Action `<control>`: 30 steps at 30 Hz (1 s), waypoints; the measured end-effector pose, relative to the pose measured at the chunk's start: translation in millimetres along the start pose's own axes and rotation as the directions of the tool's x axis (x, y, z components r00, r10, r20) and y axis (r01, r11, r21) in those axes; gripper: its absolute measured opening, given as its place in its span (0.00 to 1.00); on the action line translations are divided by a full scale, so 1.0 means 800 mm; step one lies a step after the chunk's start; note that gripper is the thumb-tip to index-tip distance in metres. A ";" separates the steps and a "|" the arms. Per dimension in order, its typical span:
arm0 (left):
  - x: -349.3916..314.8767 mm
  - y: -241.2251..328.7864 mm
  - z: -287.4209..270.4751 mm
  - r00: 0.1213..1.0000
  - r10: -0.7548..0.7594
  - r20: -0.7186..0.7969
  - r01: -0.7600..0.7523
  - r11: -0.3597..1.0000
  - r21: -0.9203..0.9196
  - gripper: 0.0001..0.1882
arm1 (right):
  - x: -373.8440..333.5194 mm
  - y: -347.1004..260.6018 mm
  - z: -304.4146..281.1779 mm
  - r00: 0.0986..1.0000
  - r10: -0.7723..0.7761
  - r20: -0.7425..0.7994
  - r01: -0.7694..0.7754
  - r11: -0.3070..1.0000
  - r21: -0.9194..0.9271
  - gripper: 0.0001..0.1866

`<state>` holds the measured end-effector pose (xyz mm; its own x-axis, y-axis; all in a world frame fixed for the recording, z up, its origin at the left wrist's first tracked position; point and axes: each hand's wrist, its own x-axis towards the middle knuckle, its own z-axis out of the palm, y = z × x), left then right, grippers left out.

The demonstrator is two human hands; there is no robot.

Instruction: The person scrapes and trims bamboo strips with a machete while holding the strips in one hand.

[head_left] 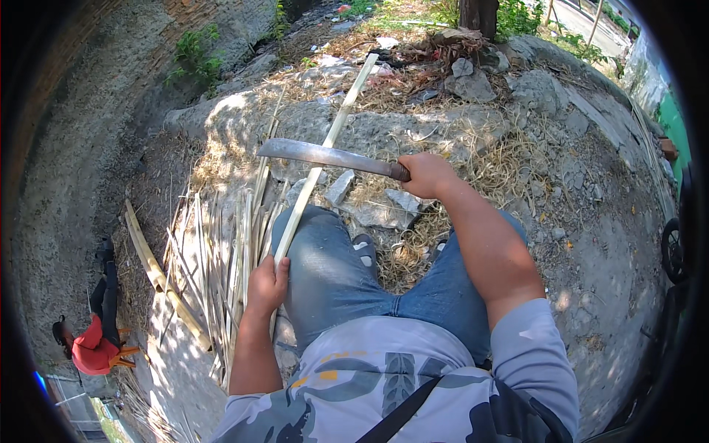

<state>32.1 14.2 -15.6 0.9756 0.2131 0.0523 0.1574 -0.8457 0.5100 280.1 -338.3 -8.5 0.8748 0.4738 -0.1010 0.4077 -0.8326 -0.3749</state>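
My left hand (pixel 267 286) is closed round the lower end of a long, pale bamboo strip (pixel 346 111), beside my left thigh. The strip slants up and away to the right, past my knee. In my right hand (pixel 428 176) is the dark handle of a machete (pixel 325 155), held out ahead of my knees. Its broad, slightly curved blade points left and lies across the strip in this view. Whether blade and strip touch, I cannot tell.
Several split bamboo strips (pixel 214 251) lie on the ground at my left, next to a thicker bamboo pole (pixel 166 280). Curly shavings (pixel 509 159) and broken stones (pixel 402 203) are ahead. A person in red (pixel 96 347) sits at far left. A wheel (pixel 672 247) shows at right.
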 end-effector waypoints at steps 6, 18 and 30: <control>0.000 0.002 0.000 0.999 -0.039 0.015 0.039 0.999 -0.025 0.25 | 0.006 0.008 0.009 0.999 -0.036 0.016 0.035 0.999 0.030 0.13; 0.003 0.000 0.004 1.000 -0.005 0.009 0.004 0.998 0.059 0.27 | 0.003 0.010 0.011 0.998 -0.062 0.022 0.060 0.995 0.077 0.14; 0.003 -0.007 0.007 1.000 0.004 -0.019 -0.003 0.999 0.041 0.28 | 0.003 0.007 0.015 0.994 -0.093 -0.058 0.099 0.990 0.097 0.12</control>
<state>34.3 16.4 -23.1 0.9731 0.2193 0.0705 0.1607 -0.8655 0.4744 281.4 -338.7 -22.0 0.8466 0.5320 -0.0120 0.4646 -0.7499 -0.4710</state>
